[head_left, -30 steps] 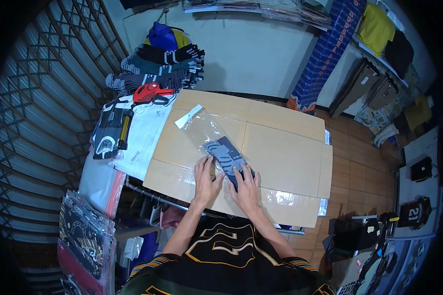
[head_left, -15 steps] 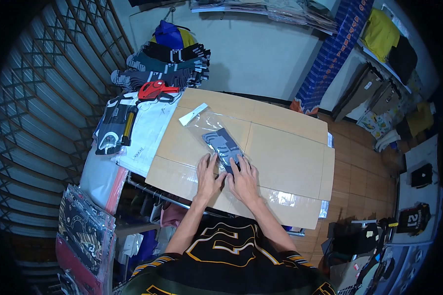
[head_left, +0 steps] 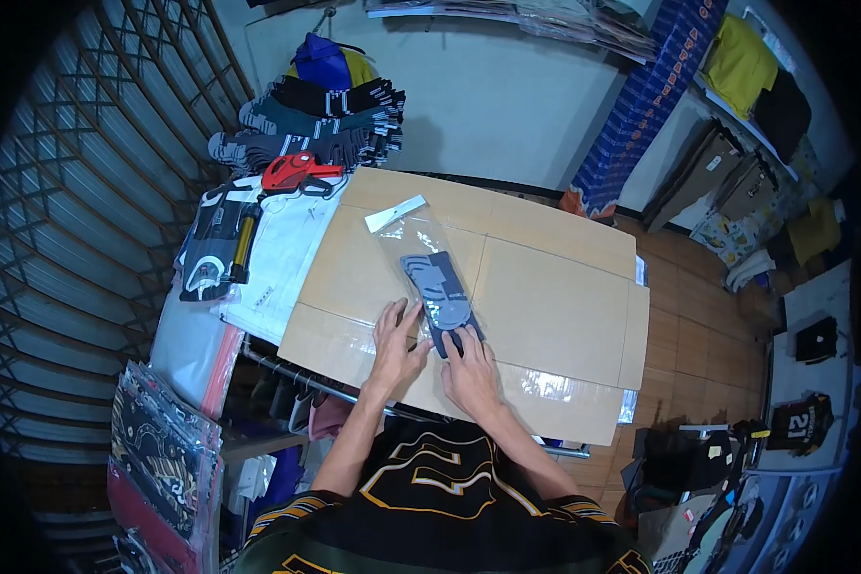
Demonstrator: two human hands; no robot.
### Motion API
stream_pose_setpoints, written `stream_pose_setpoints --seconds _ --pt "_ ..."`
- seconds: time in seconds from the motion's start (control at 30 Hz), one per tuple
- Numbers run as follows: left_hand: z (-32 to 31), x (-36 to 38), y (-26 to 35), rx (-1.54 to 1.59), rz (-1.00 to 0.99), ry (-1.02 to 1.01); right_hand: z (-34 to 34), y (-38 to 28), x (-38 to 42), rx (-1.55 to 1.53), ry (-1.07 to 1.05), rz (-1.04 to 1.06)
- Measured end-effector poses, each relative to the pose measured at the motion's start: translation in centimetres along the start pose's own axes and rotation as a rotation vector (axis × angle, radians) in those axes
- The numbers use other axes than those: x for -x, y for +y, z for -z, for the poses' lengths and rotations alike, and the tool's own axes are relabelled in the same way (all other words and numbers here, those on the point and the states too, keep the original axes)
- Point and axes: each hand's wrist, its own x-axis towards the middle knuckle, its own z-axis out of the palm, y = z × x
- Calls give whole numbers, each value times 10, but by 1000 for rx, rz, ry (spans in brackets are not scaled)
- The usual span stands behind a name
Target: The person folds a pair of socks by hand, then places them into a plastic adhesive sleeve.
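A pair of grey and dark navy socks (head_left: 438, 292) lies folded inside a clear plastic bag (head_left: 409, 244) with a white header strip (head_left: 394, 214). The bag rests flat and slanted on a cardboard sheet (head_left: 555, 306). My left hand (head_left: 392, 346) is beside the bag's lower left edge, fingers apart, with the fingertips near or at the plastic. On the lower end of the packed socks lie the slightly bent, parted fingers of my right hand (head_left: 471, 371). It covers part of that end, and its thumb points toward my left hand.
Left of the cardboard are a red tagging gun (head_left: 297, 174), a packaged dark item (head_left: 218, 244) and white sheets (head_left: 277, 258). Stacked socks (head_left: 320, 120) stand behind them. Bagged garments (head_left: 167, 450) hang at lower left, and a metal rail (head_left: 306, 378) runs under the cardboard's near edge.
The bag has turned slightly, its header shifting right and its lower end moving toward me. My right hand has slid down a little, uncovering more of the socks. My left hand has moved slightly left.
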Motion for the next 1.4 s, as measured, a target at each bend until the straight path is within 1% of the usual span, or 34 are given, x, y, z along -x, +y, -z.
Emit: stream_pose_setpoints --seconds 0.23,0.3,0.33,0.4,0.53,0.6,0.8,1.0,1.13,1.23,1.3,1.33,1.4 --pt "-1 0 0 -22 6 2 -15 6 -32 53 46 28" --pt "-1 -1 1 -17 1 16 -18 7 -38 36 13 27" --pt "-1 0 1 -21 2 21 -17 7 -39 34 15 33" --pt "-1 0 0 5 -8 27 -15 10 -39 -66 33 30" --pt "-2 0 -2 -5 -5 18 -15 17 -29 -84 35 51" --pt "-2 0 -2 -13 0 14 -16 20 -26 83 -18 122" --pt "-2 0 -2 -16 -6 9 -25 25 -39 109 -93 108" --pt "-3 0 -2 -30 2 6 -24 20 -62 35 -76 106" --pt "-2 0 0 -26 5 15 -20 22 -61 27 -86 125" --pt "0 1 -1 -4 -5 30 -11 26 -55 23 -26 159" --pt "2 1 0 25 -12 25 3 30 -48 -277 -17 109" --pt "2 1 1 25 -12 24 4 35 -45 -278 -16 108" --pt "4 2 6 -13 -41 95 9 43 -38 -397 182 -89"
